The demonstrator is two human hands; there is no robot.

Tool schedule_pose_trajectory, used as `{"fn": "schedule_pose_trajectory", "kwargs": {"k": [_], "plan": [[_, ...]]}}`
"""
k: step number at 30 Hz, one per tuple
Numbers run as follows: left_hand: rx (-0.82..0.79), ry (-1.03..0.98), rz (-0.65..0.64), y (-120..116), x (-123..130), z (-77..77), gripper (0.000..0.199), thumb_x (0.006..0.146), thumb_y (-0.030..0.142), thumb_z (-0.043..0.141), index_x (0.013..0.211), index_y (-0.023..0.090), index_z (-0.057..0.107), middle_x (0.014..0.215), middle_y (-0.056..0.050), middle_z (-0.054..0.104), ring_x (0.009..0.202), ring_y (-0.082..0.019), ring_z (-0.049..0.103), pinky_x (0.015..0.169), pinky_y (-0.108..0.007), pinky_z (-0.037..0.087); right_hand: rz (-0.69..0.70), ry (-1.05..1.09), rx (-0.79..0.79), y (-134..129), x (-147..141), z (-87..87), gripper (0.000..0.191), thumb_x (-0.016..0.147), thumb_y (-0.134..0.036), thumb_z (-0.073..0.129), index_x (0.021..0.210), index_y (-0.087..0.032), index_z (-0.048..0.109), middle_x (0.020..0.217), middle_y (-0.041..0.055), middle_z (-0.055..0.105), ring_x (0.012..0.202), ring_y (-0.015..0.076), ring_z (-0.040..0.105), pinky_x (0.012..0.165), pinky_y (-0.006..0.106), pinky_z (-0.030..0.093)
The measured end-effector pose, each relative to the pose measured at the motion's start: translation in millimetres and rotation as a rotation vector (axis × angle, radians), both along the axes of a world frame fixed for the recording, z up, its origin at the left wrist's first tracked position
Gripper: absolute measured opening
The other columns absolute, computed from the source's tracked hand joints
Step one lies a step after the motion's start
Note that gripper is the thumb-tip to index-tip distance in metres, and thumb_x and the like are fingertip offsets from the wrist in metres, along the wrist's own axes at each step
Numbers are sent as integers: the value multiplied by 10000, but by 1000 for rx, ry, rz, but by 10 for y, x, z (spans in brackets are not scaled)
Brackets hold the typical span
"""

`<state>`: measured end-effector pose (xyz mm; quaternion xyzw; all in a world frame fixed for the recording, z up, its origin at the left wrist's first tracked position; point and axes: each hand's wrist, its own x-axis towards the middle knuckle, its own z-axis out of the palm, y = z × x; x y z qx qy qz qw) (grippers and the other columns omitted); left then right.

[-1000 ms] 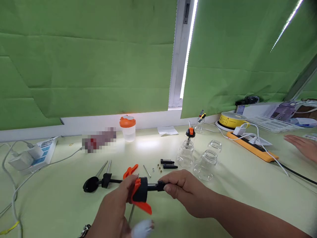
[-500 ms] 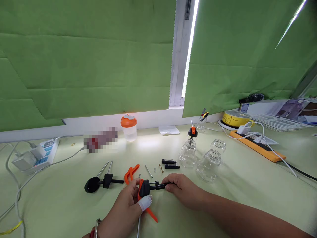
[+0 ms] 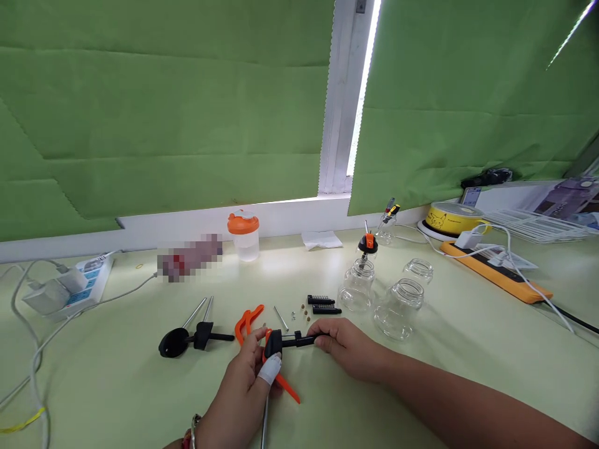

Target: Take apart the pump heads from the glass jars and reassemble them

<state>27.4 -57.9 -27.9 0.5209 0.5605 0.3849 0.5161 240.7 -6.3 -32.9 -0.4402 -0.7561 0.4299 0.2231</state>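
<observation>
My left hand [image 3: 248,383], its thumb wrapped in white tape, is closed round the black cap [image 3: 274,344] of a pump head. An orange lever [image 3: 287,388] and a metal tube [image 3: 265,418] stick out below those fingers. My right hand [image 3: 346,346] pinches the far end of the pump head's black stem [image 3: 299,340], which points right. Just beyond the left hand lies a loose orange lever [image 3: 248,321]. Left of it are black pump parts [image 3: 203,335] with metal tubes.
Behind my hands lie a metal pin [image 3: 281,318], small brass bits [image 3: 306,313] and black spring pieces [image 3: 325,309]. Glass jars [image 3: 397,312] stand to the right; one small jar [image 3: 358,287] has a black-and-orange top above it. Power strips with cables flank the table.
The view has shifted slightly. Both hands keep their hold on the pump head, which stays nearly level, with its cap turned a little.
</observation>
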Motion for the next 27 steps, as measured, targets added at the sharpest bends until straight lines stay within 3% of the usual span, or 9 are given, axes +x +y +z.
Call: {"fn": "schedule_pose_trajectory", "kwargs": {"k": [5, 9, 12, 17, 27], "plan": [[15, 44, -69, -29, -7, -24, 340, 835, 432, 504, 1095, 213, 488, 750, -39, 589, 656, -214, 569, 632, -342, 484, -70, 26, -12, -15, -31, -51, 228, 861, -234, 431, 1017, -201, 594, 756, -1, 510, 686, 139, 439, 645, 252, 370], [16, 139, -48, -54, -7, -17, 321, 836, 438, 486, 1064, 212, 497, 654, -19, 574, 589, -220, 553, 564, -322, 446, -91, 43, -49, -20, -87, -67, 245, 847, -212, 442, 1052, -208, 575, 724, -13, 483, 643, 130, 423, 613, 245, 359], [60, 241, -1, -79, 18, -6, 295, 823, 440, 487, 1002, 208, 515, 685, -37, 583, 616, -233, 554, 574, -329, 439, -103, 36, -49, -16, -125, -68, 268, 830, -182, 453, 1071, -208, 568, 716, -18, 463, 621, 122, 411, 592, 238, 344], [126, 308, 11, -77, 75, -11, 266, 816, 434, 453, 937, 202, 503, 854, -86, 620, 810, -273, 583, 743, -392, 455, -99, 25, -7, -4, -161, -111, 290, 827, -164, 457, 1095, -218, 556, 735, -15, 461, 631, 121, 415, 596, 237, 346], [129, 388, 6, -50, 111, -20, 254, 816, 447, 424, 873, 208, 490, 760, -53, 587, 726, -255, 569, 675, -387, 464, -72, -5, 18, -9, -161, -77, 241, 823, -113, 432, 1010, -234, 523, 676, -38, 450, 598, 115, 372, 577, 229, 315]]}}
